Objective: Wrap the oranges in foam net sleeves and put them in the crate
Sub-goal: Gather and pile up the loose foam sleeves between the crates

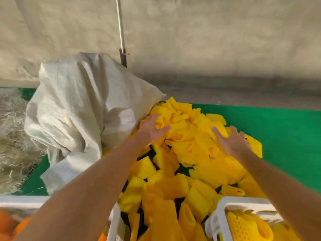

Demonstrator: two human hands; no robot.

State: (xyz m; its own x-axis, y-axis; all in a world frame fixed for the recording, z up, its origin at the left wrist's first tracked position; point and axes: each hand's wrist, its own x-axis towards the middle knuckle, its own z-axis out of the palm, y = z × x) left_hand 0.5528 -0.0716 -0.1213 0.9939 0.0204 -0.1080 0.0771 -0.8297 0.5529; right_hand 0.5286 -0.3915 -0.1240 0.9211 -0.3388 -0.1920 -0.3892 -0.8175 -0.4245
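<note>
A big heap of yellow foam net sleeves lies on the green mat in front of me. My left hand rests flat on the heap's far left side with straight fingers. My right hand presses on the heap's right side, fingers spread and holding nothing. A white crate at the bottom right holds sleeve-wrapped fruit. Bare oranges show in another white crate at the bottom left, partly hidden by my left arm.
A large white woven sack slumps just left of the heap. Straw-like material covers the ground at the far left. The green mat stretches to the right. A pale tarp wall and a thin pole stand behind.
</note>
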